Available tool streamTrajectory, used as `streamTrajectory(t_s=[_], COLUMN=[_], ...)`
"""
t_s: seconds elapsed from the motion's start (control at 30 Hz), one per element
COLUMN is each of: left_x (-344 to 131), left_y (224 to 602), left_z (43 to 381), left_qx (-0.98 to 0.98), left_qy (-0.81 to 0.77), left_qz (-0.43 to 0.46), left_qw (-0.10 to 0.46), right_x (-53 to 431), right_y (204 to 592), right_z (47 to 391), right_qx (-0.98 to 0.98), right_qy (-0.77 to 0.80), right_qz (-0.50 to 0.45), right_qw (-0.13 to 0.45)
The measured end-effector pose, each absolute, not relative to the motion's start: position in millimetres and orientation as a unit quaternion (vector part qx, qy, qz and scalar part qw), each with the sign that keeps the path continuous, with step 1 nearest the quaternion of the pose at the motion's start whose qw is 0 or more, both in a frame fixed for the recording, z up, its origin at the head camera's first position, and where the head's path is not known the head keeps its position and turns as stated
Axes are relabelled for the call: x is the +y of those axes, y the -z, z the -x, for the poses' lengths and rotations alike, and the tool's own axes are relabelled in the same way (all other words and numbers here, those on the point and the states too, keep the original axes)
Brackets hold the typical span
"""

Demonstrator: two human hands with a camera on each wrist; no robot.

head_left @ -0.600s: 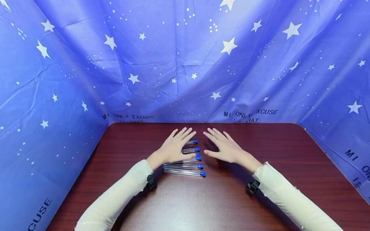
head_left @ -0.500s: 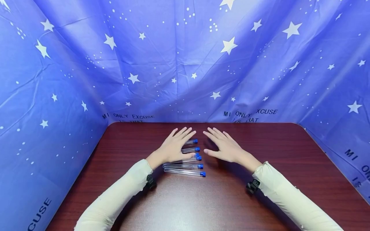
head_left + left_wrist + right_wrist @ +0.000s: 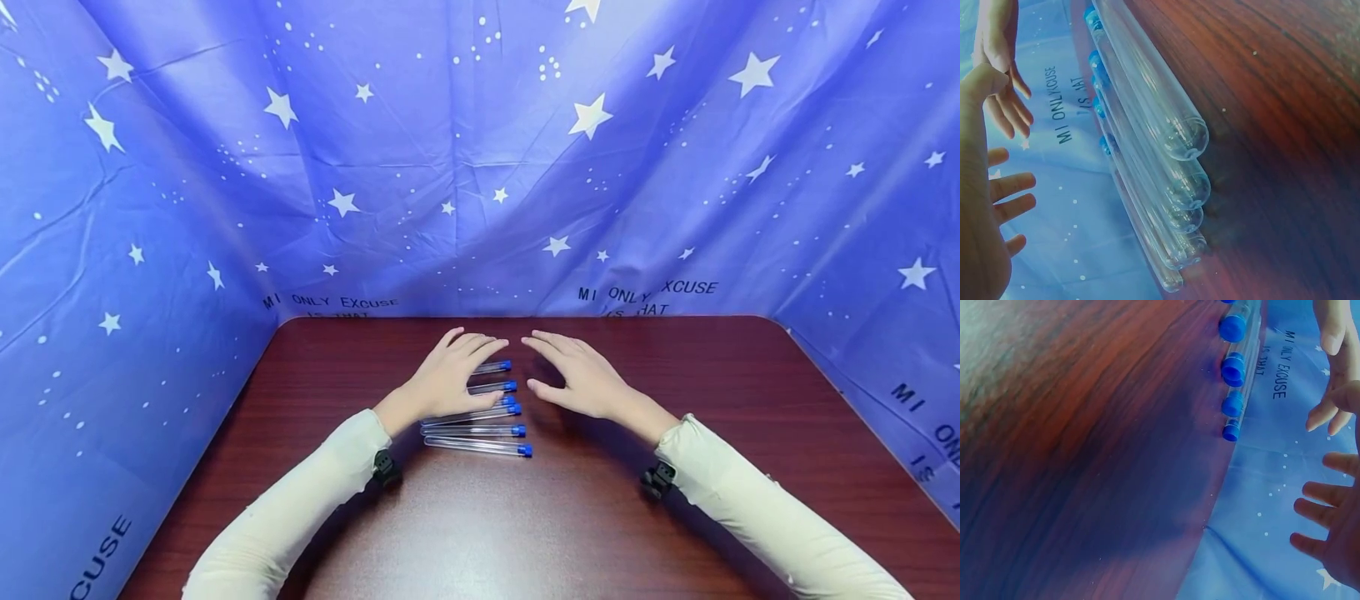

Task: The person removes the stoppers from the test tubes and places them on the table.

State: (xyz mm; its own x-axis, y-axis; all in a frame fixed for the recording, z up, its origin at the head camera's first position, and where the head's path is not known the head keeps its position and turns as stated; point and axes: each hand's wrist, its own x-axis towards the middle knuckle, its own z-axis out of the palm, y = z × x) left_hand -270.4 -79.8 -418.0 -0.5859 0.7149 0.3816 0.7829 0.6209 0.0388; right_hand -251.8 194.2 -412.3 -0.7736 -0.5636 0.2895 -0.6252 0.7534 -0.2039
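Several clear test tubes with blue caps lie side by side on the table, the nearest test tube (image 3: 477, 447) slightly angled. Over the farther ones hovers my left hand (image 3: 452, 382), fingers spread and gently bent, hiding parts of the tubes. My right hand (image 3: 588, 382) is held to the right of the caps, likewise with relaxed fingers and nothing in its grasp. Rounded glass ends (image 3: 1186, 139) point toward the camera in the left wrist view. The right wrist view has the blue caps (image 3: 1233, 370) in a row, apart from the hand.
A dark red wood-grain table (image 3: 675, 358) carries the tubes. Blue cloth (image 3: 457, 167) with white stars and printed words hangs behind it and along both sides. Each sleeved wrist wears a small black camera, such as the right wrist camera (image 3: 658, 480).
The fingers of both hands have bent a little from their straighter spread. The hands stay in about the same place, and the tubes lie as before.
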Motion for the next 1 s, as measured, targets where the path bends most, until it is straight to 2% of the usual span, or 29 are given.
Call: streamTrajectory(t_s=[0.23,0.43,0.67,1.0], left_x=[-79.2,-80.5,-82.2,-79.9], left_y=[419.2,421.0,422.6,432.5], left_z=[265.0,259.0,249.5,240.5], left_qx=[-0.857,-0.842,-0.829,-0.801], left_qy=[0.106,0.091,0.072,0.065], left_qz=[0.456,0.478,0.503,0.556], left_qw=[0.216,0.232,0.233,0.214], right_x=[189.7,182.8,177.8,175.7], right_y=[414.5,417.2,421.9,430.1], right_z=[244.4,240.0,236.4,230.1], right_qx=[-0.909,-0.886,-0.858,-0.828], right_qy=[-0.141,-0.130,-0.110,-0.100], right_qz=[-0.361,-0.405,-0.457,-0.512], right_qw=[0.152,0.184,0.207,0.204])
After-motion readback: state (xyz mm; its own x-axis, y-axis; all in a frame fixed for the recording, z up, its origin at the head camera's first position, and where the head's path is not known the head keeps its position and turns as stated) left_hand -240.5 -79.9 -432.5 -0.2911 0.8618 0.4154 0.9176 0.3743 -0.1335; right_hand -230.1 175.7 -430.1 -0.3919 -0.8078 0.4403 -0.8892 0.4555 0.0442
